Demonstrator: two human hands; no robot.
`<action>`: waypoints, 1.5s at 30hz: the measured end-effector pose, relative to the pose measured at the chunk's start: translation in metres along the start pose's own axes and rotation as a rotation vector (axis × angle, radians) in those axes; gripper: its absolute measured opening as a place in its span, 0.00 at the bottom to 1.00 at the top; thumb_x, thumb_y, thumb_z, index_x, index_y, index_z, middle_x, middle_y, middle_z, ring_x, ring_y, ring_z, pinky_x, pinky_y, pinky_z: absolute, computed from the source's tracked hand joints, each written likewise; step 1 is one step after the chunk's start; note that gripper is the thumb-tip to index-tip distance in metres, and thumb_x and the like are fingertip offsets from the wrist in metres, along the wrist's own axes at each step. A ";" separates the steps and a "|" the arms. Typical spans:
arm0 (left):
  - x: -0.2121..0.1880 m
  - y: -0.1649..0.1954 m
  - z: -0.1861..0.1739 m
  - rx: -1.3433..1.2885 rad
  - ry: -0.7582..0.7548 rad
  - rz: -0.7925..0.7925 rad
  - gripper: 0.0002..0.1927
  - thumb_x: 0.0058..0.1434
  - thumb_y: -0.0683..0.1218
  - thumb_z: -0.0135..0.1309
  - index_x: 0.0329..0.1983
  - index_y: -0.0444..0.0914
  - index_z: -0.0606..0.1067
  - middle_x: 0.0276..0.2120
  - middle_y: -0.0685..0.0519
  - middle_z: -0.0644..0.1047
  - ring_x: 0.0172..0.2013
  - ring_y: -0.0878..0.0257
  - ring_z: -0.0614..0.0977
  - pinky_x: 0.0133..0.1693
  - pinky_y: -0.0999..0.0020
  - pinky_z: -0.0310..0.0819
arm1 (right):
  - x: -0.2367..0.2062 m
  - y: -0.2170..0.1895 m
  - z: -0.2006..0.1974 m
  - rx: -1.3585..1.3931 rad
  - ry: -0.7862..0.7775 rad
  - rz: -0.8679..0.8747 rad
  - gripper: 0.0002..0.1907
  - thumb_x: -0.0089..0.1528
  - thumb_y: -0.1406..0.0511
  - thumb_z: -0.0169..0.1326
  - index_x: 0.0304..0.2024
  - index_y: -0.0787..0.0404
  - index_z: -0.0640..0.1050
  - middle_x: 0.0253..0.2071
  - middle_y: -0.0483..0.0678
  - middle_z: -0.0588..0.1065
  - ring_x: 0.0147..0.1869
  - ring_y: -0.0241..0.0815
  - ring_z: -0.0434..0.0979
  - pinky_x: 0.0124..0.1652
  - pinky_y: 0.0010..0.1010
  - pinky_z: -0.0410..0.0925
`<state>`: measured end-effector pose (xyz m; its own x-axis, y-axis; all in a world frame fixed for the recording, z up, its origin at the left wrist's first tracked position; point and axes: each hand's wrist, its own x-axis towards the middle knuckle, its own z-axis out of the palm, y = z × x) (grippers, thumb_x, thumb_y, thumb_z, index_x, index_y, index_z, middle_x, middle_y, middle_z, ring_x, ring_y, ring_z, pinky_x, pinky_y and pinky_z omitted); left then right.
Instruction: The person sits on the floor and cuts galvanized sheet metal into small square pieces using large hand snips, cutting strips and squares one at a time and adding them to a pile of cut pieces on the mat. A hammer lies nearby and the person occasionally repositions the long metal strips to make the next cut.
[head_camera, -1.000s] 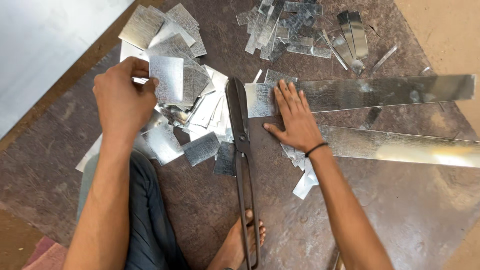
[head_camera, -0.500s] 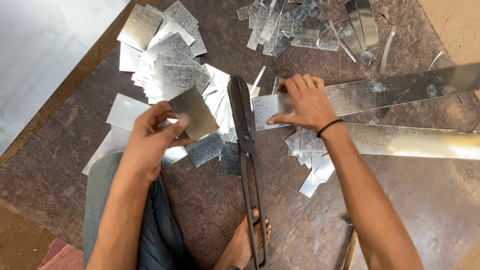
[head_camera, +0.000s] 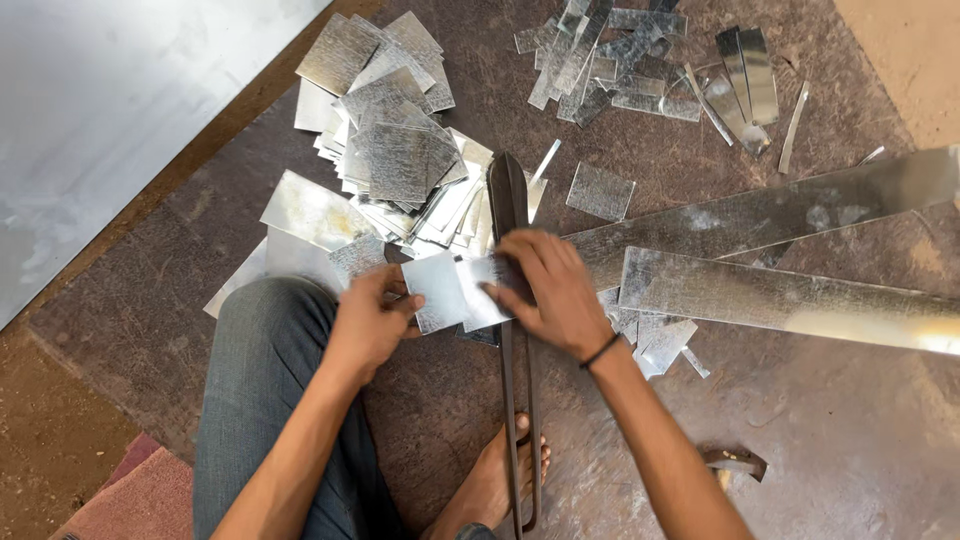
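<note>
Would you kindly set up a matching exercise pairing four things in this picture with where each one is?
Things:
1. small metal square
2. long shears
3. pile of cut squares
4. long metal strips

Places:
A. heaped on the floor, beyond the left hand
B. held between both hands, the right hand gripping its other edge
C. stretching away to the right edge
D. lying lengthwise on the floor, handles near the bare foot

Pairs: 1-B, 2-D, 3-A, 4-C
</note>
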<state>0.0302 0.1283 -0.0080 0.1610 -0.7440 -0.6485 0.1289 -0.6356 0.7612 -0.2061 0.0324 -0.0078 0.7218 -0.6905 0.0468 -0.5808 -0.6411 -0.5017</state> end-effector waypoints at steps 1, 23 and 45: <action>0.000 -0.003 0.004 0.010 -0.005 -0.012 0.13 0.61 0.36 0.57 0.49 0.31 0.77 0.37 0.49 0.81 0.34 0.62 0.83 0.33 0.69 0.85 | -0.007 -0.006 -0.001 0.022 -0.003 0.032 0.30 0.65 0.46 0.56 0.59 0.58 0.75 0.64 0.53 0.71 0.69 0.53 0.70 0.66 0.54 0.62; 0.015 -0.013 0.045 0.093 -0.106 0.006 0.16 0.63 0.36 0.53 0.54 0.33 0.76 0.40 0.50 0.83 0.36 0.66 0.85 0.33 0.69 0.85 | -0.044 -0.028 0.005 0.060 0.143 0.071 0.29 0.57 0.55 0.67 0.59 0.56 0.79 0.56 0.46 0.75 0.61 0.49 0.73 0.59 0.41 0.67; 0.078 0.094 0.044 0.520 0.121 0.725 0.18 0.58 0.33 0.58 0.52 0.32 0.78 0.38 0.44 0.84 0.34 0.58 0.85 0.37 0.62 0.78 | -0.184 -0.111 0.025 0.646 0.193 0.911 0.18 0.56 0.68 0.55 0.50 0.65 0.77 0.62 0.53 0.70 0.57 0.47 0.80 0.53 0.38 0.73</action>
<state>0.0119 0.0015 0.0124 0.1361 -0.9905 0.0178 -0.4992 -0.0531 0.8648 -0.2651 0.2390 0.0179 0.0270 -0.8880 -0.4590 -0.5168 0.3807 -0.7668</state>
